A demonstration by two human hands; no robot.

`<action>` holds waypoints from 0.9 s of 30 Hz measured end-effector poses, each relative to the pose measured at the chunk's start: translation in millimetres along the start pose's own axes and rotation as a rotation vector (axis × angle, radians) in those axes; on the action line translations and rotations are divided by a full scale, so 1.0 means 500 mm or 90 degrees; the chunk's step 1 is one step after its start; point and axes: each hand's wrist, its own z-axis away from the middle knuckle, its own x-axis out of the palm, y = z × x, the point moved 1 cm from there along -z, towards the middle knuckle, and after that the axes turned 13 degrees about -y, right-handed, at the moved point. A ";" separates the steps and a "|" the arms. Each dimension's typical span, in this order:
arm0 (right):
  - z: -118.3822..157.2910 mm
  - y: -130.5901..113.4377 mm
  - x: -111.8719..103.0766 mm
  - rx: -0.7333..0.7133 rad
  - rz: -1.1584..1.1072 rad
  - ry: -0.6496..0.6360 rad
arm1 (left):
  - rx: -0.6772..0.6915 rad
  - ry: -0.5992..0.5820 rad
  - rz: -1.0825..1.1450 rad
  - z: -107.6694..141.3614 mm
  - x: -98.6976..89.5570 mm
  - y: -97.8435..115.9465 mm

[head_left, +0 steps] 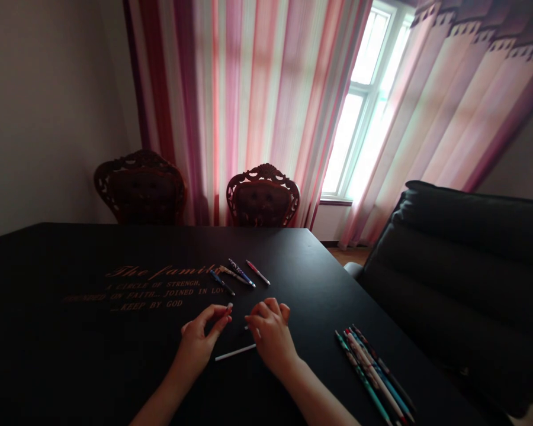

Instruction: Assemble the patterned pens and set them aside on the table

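Note:
Over the near middle of the table, my left hand (199, 332) pinches a small whitish piece (230, 306) with a touch of red between thumb and fingertips. To its right, my right hand (272, 330) is closed with its fingers curled down. A tiny pale bit shows by those fingertips, but what they hold is mostly hidden. A thin white stick or tube (233, 354) lies on the table between the hands, its right end beneath my right hand. Beyond my hands lie several pens, among them a red pen (257, 272) and a blue-and-white pen (241, 273).
A bundle of several pens (373, 376) lies on the right of the black table (128, 355), near its edge. Two carved chairs (263, 201) stand behind the far edge. A black leather chair (462, 284) is at the right.

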 end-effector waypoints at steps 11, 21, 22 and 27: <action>-0.002 -0.006 -0.019 0.031 -0.164 0.046 | -0.032 -0.028 -0.230 0.016 0.005 0.017; 0.008 -0.006 -0.042 0.043 -0.364 0.102 | -0.031 -0.101 -0.232 0.025 0.015 0.043; 0.009 -0.008 -0.042 0.052 -0.377 0.099 | -0.031 -0.105 -0.229 0.026 0.015 0.046; 0.012 -0.016 -0.040 0.069 -0.395 0.066 | -0.021 -0.123 -0.221 0.029 0.017 0.055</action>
